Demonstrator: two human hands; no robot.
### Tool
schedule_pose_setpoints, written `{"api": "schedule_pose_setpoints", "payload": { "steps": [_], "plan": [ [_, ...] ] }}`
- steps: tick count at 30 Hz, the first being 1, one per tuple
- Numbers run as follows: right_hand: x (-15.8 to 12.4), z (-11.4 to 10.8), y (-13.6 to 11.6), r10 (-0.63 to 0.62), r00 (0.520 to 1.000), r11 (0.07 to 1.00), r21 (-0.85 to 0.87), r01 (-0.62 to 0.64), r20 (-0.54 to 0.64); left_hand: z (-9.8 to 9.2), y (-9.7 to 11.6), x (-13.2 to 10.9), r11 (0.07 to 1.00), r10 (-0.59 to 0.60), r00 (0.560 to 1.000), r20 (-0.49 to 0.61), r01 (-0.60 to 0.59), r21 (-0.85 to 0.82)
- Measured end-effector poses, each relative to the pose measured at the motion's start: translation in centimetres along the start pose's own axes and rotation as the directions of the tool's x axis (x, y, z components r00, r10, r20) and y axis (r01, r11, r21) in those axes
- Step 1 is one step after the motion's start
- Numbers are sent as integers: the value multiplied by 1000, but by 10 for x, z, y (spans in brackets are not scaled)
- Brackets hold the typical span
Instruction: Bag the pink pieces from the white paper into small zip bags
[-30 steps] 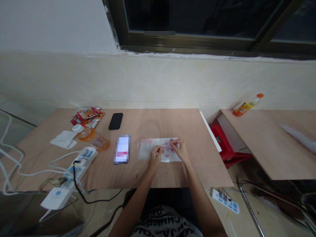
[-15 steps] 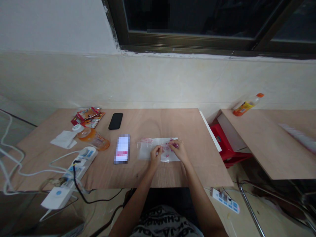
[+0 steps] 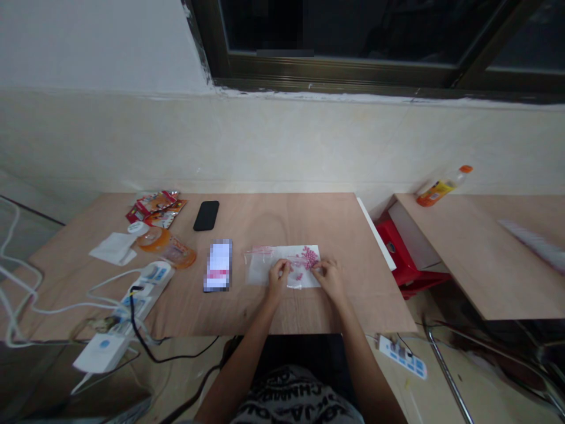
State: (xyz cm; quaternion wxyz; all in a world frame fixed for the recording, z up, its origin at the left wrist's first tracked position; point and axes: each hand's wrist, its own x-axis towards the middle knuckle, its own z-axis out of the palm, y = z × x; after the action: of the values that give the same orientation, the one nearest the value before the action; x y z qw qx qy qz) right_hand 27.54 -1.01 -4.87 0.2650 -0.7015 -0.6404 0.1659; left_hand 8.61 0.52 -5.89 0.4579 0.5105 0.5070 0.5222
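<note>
Evidently apart, left hand (image 3: 278, 279), right hand (image 3: 331, 278), pink pieces (image 3: 309, 255) nearby, whether either grips unclear

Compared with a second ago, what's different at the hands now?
The right hand has shifted rightward and towards the person, uncovering more of the small pink pieces; whether it grips anything is unclear. The left hand, white sheet and lit phone stayed put.

The little pieces (image 3: 310, 256) are pink — my clear bag (image 3: 257, 274) shows pink lines — while my table (image 3: 366, 271) is pale brown, wood-grained, and my shirt (image 3: 293, 397) black and grey, lettered.
</note>
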Motion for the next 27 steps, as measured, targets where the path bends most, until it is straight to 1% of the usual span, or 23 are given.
{"api": "schedule_pose_setpoints", "payload": {
  "steps": [7,14,18,22,25,27],
  "plan": [
    [-4,2,-2,15,1000,994,-106,-13,18,0,1,0,1000,10,1000,-4,-10,7],
    [-8,-1,-10,-13,999,990,-138,19,42,0,2,0,1000,6,1000,-15,-6,7],
    [-10,0,-12,-19,999,992,-124,25,44,0,3,-1,1000,4,1000,-5,-4,2],
    [-7,1,-7,-15,1000,999,-35,15,10,1,4,0,1000,10,1000,-9,-10,-6],
    [2,2,-2,-7,999,992,122,11,-38,1,5,0,1000,9,1000,-17,-9,-12],
    [10,3,-1,1,998,969,245,14,-62,1,5,0,1000,6,1000,-21,-7,-11]
  ]
}}
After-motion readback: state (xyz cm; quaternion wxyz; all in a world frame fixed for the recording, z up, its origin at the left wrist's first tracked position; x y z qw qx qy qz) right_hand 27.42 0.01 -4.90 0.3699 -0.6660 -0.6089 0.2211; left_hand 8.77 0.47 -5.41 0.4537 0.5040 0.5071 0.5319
